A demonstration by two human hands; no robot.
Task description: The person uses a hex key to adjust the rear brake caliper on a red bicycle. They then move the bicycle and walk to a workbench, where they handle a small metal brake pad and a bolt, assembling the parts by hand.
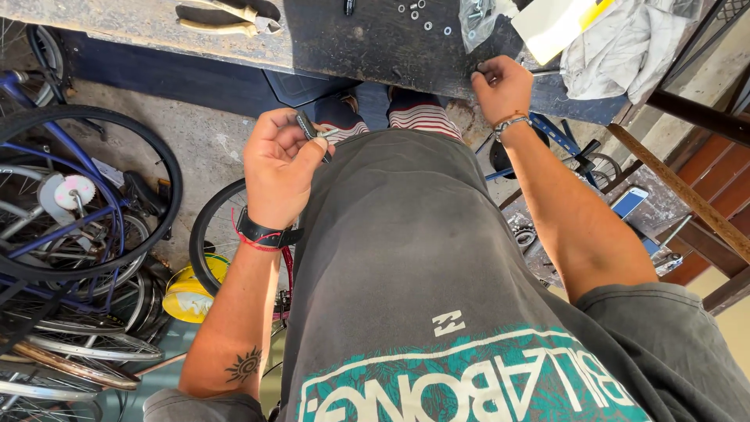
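The left hand (280, 168) holds a small dark tool (310, 129) in a closed grip, raised in front of the shirt, off the surface (367, 47). The right hand (501, 87) pinches a small metal part (478, 72) at the surface edge. Loose washers (426, 17) and a plastic bag (478, 19) lie spread out above, so the work looks mid-way, parts not yet fitted.

Scuffed matt workbench (375, 47), shiny metal washers (426, 16)

left hand (279, 166) gripping small dark tool (307, 126), right hand (501, 87) at workbench (367, 47) edge
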